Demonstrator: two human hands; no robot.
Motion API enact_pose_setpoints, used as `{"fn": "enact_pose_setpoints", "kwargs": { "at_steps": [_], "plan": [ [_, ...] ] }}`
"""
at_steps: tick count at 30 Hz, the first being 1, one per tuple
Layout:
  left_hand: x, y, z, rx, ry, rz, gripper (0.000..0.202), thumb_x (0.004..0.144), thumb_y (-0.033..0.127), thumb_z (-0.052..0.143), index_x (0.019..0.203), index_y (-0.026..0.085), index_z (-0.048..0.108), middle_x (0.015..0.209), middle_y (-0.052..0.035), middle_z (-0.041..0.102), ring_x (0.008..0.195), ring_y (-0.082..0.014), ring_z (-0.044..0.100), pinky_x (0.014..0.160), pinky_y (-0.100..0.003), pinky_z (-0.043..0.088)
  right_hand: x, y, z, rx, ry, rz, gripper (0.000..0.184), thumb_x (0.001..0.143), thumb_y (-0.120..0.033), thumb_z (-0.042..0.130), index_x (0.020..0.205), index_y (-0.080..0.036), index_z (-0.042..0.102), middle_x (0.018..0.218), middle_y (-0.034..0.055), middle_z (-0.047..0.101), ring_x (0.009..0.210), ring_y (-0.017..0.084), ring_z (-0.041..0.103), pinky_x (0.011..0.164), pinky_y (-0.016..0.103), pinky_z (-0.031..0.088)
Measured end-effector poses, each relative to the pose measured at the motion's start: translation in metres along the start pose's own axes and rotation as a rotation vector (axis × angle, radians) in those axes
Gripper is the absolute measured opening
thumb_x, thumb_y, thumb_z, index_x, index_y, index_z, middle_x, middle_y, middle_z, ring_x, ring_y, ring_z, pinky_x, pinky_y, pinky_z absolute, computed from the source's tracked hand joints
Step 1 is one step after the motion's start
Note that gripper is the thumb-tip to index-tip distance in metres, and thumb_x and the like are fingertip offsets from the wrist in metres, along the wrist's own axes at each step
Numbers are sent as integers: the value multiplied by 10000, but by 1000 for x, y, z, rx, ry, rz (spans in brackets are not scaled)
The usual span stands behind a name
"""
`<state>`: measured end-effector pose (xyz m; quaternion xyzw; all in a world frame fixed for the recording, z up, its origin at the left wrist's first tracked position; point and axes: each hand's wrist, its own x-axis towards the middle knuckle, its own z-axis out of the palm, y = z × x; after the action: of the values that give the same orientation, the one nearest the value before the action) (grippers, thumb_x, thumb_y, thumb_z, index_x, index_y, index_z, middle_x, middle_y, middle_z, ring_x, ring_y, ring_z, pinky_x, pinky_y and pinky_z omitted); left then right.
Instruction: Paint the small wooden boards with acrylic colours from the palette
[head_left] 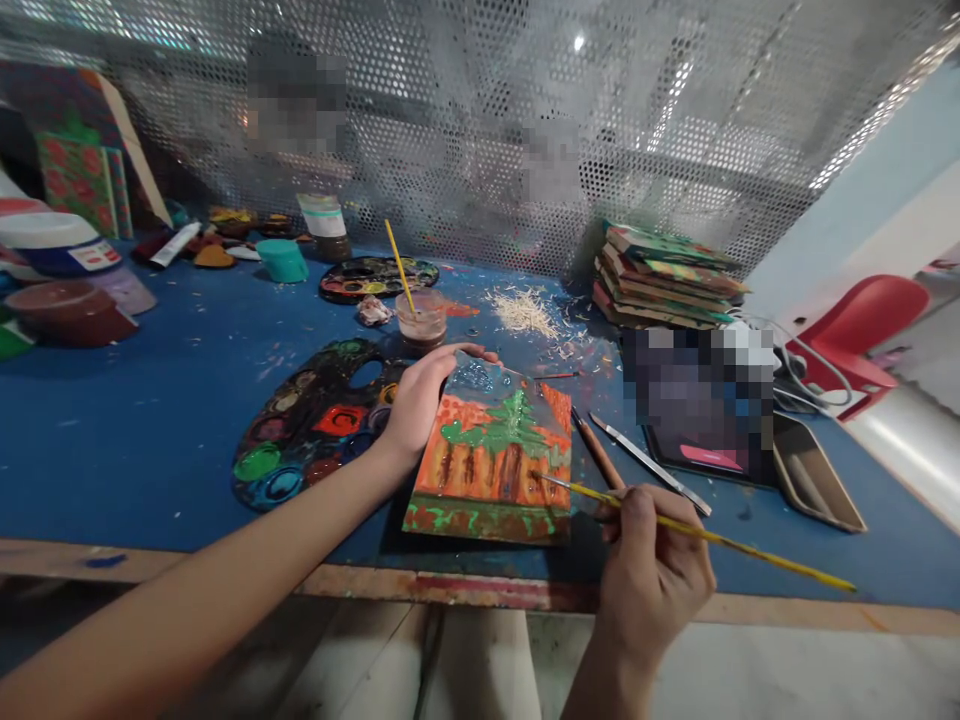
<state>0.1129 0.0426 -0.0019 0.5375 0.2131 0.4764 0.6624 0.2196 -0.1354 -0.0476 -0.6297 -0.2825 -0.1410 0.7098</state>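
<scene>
A small painted panel (pixel 491 460) with an orange ground, green tree and green strip lies near the front of the blue table (pixel 150 420). My left hand (pixel 420 395) grips its upper left corner, fingers curled over the top edge. My right hand (pixel 652 575) is closed on a thin yellow paintbrush (pixel 697 535); its tip touches the panel's right side. A dark paint palette (pixel 311 425) with several colour wells sits just left of the panel.
A cup of brown water with a yellow brush (pixel 420 318) stands behind the panel. More brushes (pixel 600 455), a second palette (pixel 375 278), a stack of painted panels (pixel 664 275), paint jars at left and a perforated metal screen behind.
</scene>
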Motion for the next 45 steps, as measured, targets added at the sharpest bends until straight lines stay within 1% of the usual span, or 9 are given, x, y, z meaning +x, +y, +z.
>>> {"fn": "enact_pose_setpoints", "kwargs": {
  "at_steps": [5,9,18,23,28,34,39,43,45],
  "plan": [
    [0,-1,0,-6,0,1,216,760,262,533,871,148,678,943,-78,740,985,-246,673,945,-380,495,-2,0,0,31,1,16,217,881,-302,587,709,-171,591,563,-37,563,440,69,486,438,211,396],
    [1,-1,1,-17,0,2,204,760,252,528,859,146,671,916,-76,741,959,-243,681,933,-385,504,-2,-1,0,78,74,35,192,873,-276,596,713,-171,580,584,-30,551,465,74,506,434,213,393],
    [0,1,1,23,15,11,217,748,253,524,860,151,680,919,-77,735,945,-235,674,913,-369,507,-4,0,-1,85,36,21,213,864,-290,603,690,-169,584,557,-32,549,442,69,482,433,216,385],
    [1,1,1,43,9,13,219,759,263,519,848,162,692,925,-68,737,956,-236,670,903,-355,512,2,-2,-8,64,188,131,197,856,-290,625,704,-172,583,575,-37,545,454,77,495,430,218,385],
    [2,2,2,52,26,3,218,762,237,518,848,155,701,895,-61,738,893,-214,680,849,-317,529,7,-1,-7,12,52,115,214,865,-315,612,709,-169,595,551,-42,567,444,66,475,448,205,394],
    [2,4,4,79,52,-4,222,745,253,517,827,164,703,822,-53,731,875,-231,679,845,-347,537,7,1,-8,-24,33,108,245,875,-344,593,701,-171,589,549,-45,557,456,70,473,466,205,397],
    [3,3,4,86,65,-5,220,738,256,518,821,164,700,799,-50,723,858,-222,678,866,-351,526,8,7,-12,-96,220,125,282,860,-382,614,672,-176,578,534,-47,519,450,78,441,450,217,361],
    [5,0,3,84,66,-13,221,734,258,524,817,158,704,793,-45,720,811,-210,677,857,-342,525,9,7,-12,-85,96,133,266,865,-373,611,692,-171,597,550,-40,549,463,82,480,468,216,386],
    [5,0,2,82,68,-15,223,732,260,531,821,158,709,798,-43,723,791,-202,675,833,-325,527,9,5,-13,-106,92,112,255,866,-358,611,693,-171,599,563,-42,554,478,78,489,485,211,395]
  ]
}}
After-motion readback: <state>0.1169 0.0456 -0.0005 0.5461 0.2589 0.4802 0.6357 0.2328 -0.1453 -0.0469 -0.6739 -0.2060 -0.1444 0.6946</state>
